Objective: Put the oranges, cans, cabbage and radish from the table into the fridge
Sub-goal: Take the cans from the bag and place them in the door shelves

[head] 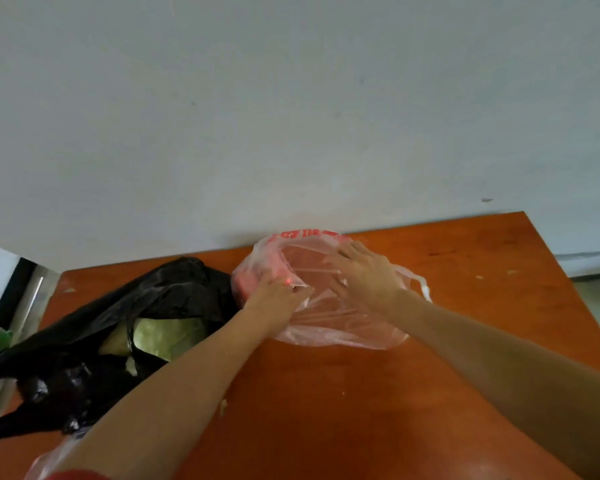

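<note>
1. Open the thin red-tinted plastic bag point(329, 306) at the back of the orange table point(326, 403) before reaching in; judging by the flat, crumpled look, little or nothing bulky inside, contents not readable through the film.
2. Pin one layer, peel the other; pull slowly, since film this thin probably tears or clings.
3. Left hand point(278, 292): fingers drawn together, seemingly pinching a fold of the bag near its left edge.
4. Right hand point(364, 271): fingers spread and apart, laid flat on top of the bag, pressing rather than gripping.
5. Cabbage point(167, 332): pale green, lying inside the open black bag point(94, 341) on the left side of the table, just beside the left forearm.
6. Oranges, cans, radish and fridge: not visible from here.
7. Mind the loose white handle point(423, 284) at the bag's right, easy to snag.
</note>
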The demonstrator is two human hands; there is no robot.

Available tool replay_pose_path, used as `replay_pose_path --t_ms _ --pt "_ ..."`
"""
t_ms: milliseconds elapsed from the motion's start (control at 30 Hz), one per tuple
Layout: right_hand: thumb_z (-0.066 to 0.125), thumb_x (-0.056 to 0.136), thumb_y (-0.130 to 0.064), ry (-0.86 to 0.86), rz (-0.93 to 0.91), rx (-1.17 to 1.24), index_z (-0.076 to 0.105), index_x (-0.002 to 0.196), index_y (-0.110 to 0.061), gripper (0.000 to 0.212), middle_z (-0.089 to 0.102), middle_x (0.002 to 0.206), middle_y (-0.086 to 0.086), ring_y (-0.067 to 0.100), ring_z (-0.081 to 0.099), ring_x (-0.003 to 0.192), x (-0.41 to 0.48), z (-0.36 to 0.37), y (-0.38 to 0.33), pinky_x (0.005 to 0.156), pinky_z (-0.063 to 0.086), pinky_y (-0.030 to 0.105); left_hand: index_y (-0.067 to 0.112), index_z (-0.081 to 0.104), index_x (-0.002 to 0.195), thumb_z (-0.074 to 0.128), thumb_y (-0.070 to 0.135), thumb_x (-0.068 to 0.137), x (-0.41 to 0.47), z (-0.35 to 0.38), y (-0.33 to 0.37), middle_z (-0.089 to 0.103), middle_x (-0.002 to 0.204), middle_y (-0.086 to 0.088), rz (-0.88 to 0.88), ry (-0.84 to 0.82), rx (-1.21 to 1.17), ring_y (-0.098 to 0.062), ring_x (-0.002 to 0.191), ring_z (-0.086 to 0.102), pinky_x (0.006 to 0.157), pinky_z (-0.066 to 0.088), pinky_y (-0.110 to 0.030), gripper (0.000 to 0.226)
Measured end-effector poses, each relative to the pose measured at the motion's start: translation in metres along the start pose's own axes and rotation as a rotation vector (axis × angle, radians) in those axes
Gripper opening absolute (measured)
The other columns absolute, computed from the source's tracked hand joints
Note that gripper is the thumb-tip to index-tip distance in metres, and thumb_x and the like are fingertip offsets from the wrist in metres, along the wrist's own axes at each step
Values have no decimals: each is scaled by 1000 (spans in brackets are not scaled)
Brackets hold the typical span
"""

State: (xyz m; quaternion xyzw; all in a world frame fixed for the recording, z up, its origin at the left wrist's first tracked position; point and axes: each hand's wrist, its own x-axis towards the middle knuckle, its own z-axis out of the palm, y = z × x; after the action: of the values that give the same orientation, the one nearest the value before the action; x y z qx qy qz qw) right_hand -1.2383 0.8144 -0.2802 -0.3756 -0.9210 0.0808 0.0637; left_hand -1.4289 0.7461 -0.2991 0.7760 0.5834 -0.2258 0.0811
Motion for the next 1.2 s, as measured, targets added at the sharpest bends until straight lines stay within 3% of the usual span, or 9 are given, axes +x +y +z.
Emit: replay_pose_path --t_ms 67,233,533,700,767,867,933,1033,1200 --pt "48 90 -35 -36 -97 -49 54 130 -25 42 51 138 1 23 46 127 30 7 -12 102 42 41 35 30 145 40 14 96 -4 8 -24 45 145 1 4 -2 -6 -24 132 41 109 31 -46 54" --pt "52 88 -40 -84 -61 -58 55 129 -29 42 49 133 2 26 44 121 98 28 -45 94 42 46 19 45 137 44 12 93 -23 24 -80 40 145 -7 -64 3 26 -24 132 40 108 29 -34 45" --pt "53 93 -33 -343 105 -38 46 135 -25 44 49 132 8 32 46 118 153 98 -35 93 40 49 11 10 152 53 11 90 -23 60 -113 25 154 -14 -196 -81 -228 -32 135 34 104 34 -41 75" --pt "45 91 -16 -270 319 187 57 127 -22 39 53 125 13 37 53 111 143 130 -24 87 44 41 13 6 151 54 12 85 1 65 -118 45 137 -17 -302 -165 -597 -37 113 54 87 48 -42 82" --pt "47 88 -10 -271 385 245 62 116 -15 33 55 117 16 38 55 105 133 136 -23 81 43 39 18 14 150 54 21 86 12 71 -119 51 133 -15 -338 -174 -855 -35 109 56 89 49 -40 76" --pt "50 88 -13 -219 449 383 67 102 -15 23 64 104 16 37 60 96 111 136 -20 76 46 38 39 48 130 50 58 82 29 93 -117 56 133 -5 -349 -149 -1128 -26 111 58 95 47 -42 52" --pt "52 93 -25 -77 499 430 69 106 -20 22 63 107 9 28 59 99 96 124 -24 80 47 37 31 57 123 43 66 87 29 86 -109 59 129 -4 -398 -97 -1239 -24 113 58 99 45 -45 52" --pt "53 88 -44 99 351 243 62 120 -21 40 55 121 6 25 51 109 76 105 -41 90 47 43 8 56 118 41 40 100 20 71 -97 63 116 -17 -488 107 -1100 -35 108 58 91 47 -42 40" --pt "69 69 -59 -307 399 275 12 148 -32 101 29 151 7 33 26 139 64 106 -59 112 26 53 3 55 100 45 13 97 21 70 -94 61 101 -22 -624 259 -1025 -39 92 59 73 49 -39 15"
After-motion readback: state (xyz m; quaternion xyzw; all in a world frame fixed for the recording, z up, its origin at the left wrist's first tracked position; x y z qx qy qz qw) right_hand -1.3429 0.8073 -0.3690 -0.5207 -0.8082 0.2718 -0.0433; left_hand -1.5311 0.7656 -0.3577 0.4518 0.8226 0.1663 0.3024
